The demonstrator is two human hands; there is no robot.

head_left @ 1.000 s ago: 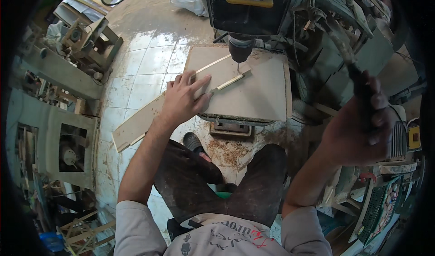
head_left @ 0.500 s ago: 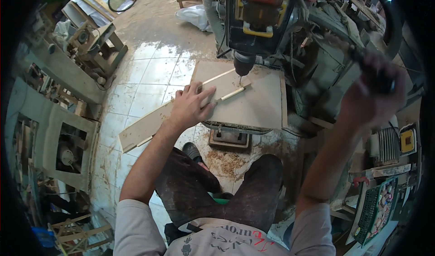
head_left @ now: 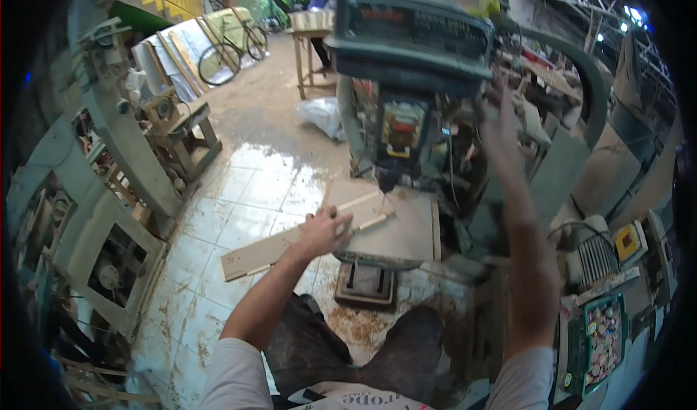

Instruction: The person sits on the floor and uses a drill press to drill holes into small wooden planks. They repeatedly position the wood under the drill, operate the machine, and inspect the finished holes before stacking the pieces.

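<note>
My left hand (head_left: 324, 232) lies across a long narrow wooden board (head_left: 265, 252), its fingers on the board's upper face and far side, holding it against the drill press table (head_left: 406, 239). Light thin strips run along the board's edges. The board overhangs the table to the left. Its right end sits beneath the chuck (head_left: 387, 180) of the drill press (head_left: 406, 39), where a bit points down at it. My right hand (head_left: 497, 116) is raised beside the right of the press head. Motion blur hides its fingers and whatever it may touch.
A green crate (head_left: 579, 353) of small round pieces stands at the right, near a yellow switch box (head_left: 626, 243). Dusty machinery (head_left: 109, 265) lines the left side. Sawdust lies on the tiled floor (head_left: 181, 294). A bicycle (head_left: 219, 63) and a wooden table (head_left: 299, 61) stand farther back.
The view has tilted up, showing more of the press head. My right hand has left the black handle's earlier place and moved up and inward. My left hand stays on the board.
</note>
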